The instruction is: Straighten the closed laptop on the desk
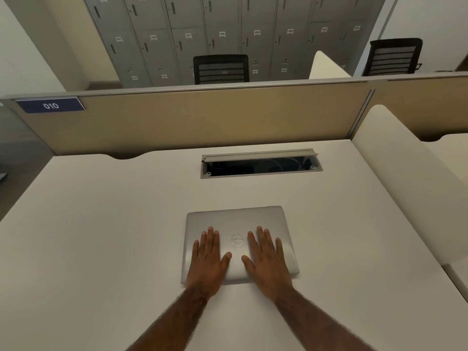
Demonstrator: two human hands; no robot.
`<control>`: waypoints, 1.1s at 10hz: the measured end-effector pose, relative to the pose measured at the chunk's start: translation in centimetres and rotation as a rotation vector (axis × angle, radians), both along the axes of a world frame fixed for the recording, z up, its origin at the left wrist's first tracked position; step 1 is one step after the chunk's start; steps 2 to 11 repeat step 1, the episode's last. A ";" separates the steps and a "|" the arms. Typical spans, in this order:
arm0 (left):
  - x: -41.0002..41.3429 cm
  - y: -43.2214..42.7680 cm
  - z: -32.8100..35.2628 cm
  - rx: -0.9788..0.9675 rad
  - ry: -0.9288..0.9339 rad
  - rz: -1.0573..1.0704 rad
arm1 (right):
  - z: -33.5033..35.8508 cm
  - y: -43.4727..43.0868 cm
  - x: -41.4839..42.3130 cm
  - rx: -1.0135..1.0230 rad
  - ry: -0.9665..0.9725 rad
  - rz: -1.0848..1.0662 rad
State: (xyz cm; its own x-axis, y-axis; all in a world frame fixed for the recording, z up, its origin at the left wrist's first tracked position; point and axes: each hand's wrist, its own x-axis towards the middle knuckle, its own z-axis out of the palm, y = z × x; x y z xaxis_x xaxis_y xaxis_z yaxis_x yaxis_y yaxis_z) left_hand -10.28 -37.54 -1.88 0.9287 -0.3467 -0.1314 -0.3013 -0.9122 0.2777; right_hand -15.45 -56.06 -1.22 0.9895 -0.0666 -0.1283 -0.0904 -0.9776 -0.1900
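A closed silver laptop (236, 220) lies flat on the white desk (101, 236), near the middle and slightly toward me, its round logo facing up. Its edges run almost parallel to the desk's back edge, with a slight tilt. My left hand (209, 259) rests palm down on the lid's left half, fingers spread. My right hand (266, 257) lies flat on the right half in the same way. Neither hand curls around an edge; both press on top of the lid.
An open cable tray (260, 164) is cut into the desk behind the laptop. A beige partition (190, 120) with a blue "010" label (50, 105) closes the back. A white side divider (405, 178) stands on the right. Black chairs and grey lockers lie beyond.
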 end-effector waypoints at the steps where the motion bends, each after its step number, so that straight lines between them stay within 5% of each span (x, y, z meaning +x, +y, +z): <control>1: 0.9 -0.3 1.2 -0.041 -0.013 0.022 | 1.4 0.0 1.1 -0.014 -0.012 -0.024; 11: 0.9 -0.3 1.2 -0.041 -0.013 0.022 | 1.4 0.0 1.1 -0.014 -0.012 -0.024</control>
